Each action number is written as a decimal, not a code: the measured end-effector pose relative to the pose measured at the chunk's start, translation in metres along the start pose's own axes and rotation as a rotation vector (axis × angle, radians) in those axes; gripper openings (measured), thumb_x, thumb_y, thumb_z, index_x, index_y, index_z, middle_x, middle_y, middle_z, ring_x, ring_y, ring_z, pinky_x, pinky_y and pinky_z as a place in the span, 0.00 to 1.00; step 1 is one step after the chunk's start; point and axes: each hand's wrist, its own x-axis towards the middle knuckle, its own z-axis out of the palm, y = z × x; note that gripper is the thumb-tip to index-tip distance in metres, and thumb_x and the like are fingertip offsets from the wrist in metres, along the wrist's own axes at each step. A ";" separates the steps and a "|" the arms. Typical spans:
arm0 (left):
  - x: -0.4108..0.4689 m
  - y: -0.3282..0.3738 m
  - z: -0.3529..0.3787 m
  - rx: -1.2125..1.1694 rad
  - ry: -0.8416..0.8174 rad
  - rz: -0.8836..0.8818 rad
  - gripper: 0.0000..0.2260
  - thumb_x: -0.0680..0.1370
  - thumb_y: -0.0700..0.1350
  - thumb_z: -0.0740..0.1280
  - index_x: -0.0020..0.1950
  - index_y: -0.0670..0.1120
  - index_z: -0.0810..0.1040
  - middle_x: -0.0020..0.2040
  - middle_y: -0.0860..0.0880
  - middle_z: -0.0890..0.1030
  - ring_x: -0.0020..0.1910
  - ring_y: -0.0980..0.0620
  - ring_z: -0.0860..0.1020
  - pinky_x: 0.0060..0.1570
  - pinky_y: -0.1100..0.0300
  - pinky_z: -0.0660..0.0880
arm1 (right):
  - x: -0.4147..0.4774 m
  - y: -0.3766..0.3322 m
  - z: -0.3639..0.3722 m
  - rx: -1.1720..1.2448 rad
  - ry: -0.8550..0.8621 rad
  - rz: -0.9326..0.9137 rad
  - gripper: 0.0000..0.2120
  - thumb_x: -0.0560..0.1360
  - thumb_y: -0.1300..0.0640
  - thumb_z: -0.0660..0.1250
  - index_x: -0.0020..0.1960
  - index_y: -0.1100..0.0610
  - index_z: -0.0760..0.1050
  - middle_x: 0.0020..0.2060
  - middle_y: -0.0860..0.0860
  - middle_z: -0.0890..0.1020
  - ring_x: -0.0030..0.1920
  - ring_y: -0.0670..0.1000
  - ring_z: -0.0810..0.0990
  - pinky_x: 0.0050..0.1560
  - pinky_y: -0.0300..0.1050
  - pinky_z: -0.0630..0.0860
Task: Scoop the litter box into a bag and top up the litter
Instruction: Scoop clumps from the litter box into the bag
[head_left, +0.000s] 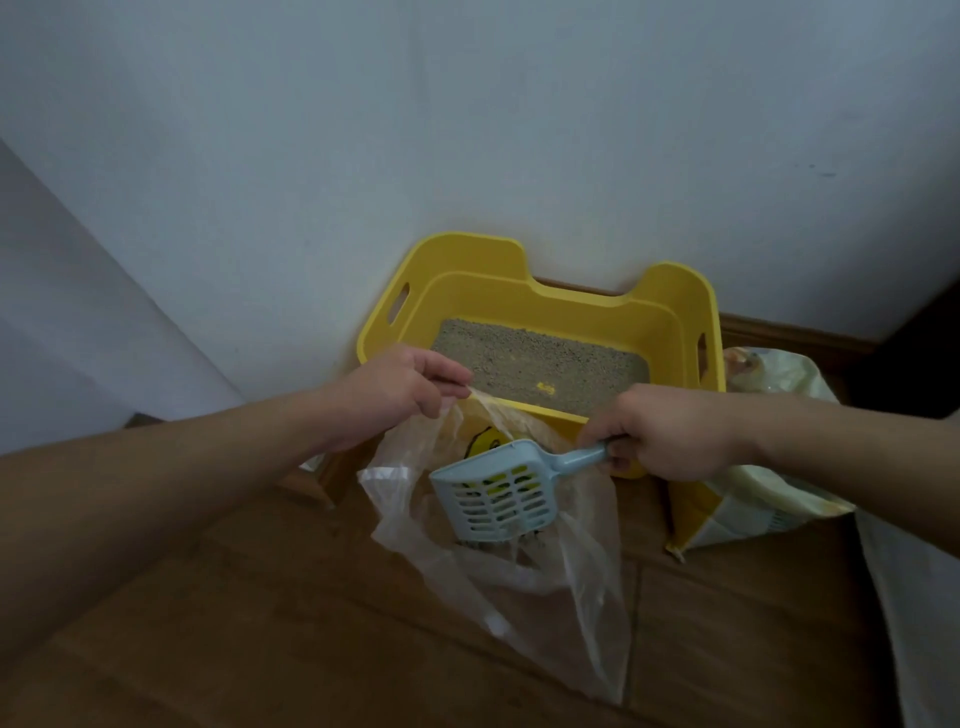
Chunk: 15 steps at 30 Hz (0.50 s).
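Two hands were held in front of the yellow litter box (670, 306), which stood on the wooden floor (753, 623) against the wall (467, 130), grey litter (540, 358) across its bottom. The left hand (400, 387) pinched the rim of a clear plastic bag (545, 582) at the box's near edge. The right hand (670, 431) gripped the handle of a pale blue slotted scoop (498, 499), its head tipped into the bag's mouth. A pale litter sack (769, 499) lay by the box's right side.
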 end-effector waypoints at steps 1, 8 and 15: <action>0.000 0.000 0.000 -0.003 -0.002 0.000 0.26 0.58 0.33 0.63 0.53 0.45 0.82 0.55 0.43 0.85 0.59 0.54 0.81 0.64 0.55 0.74 | 0.001 0.001 0.000 0.004 -0.003 0.002 0.11 0.77 0.65 0.61 0.50 0.52 0.80 0.38 0.44 0.78 0.40 0.44 0.74 0.46 0.46 0.72; 0.004 -0.002 -0.002 0.008 -0.009 0.003 0.26 0.58 0.33 0.63 0.54 0.45 0.82 0.55 0.44 0.85 0.59 0.53 0.81 0.66 0.53 0.73 | 0.002 0.001 -0.007 0.068 -0.013 0.012 0.14 0.78 0.65 0.60 0.49 0.47 0.78 0.37 0.41 0.77 0.40 0.42 0.75 0.43 0.39 0.71; 0.005 -0.004 -0.004 0.108 -0.001 0.021 0.19 0.72 0.29 0.67 0.61 0.44 0.80 0.55 0.47 0.85 0.59 0.55 0.81 0.66 0.55 0.73 | -0.001 0.009 -0.028 0.268 0.108 0.046 0.16 0.75 0.66 0.69 0.55 0.47 0.83 0.46 0.43 0.85 0.47 0.41 0.82 0.51 0.38 0.79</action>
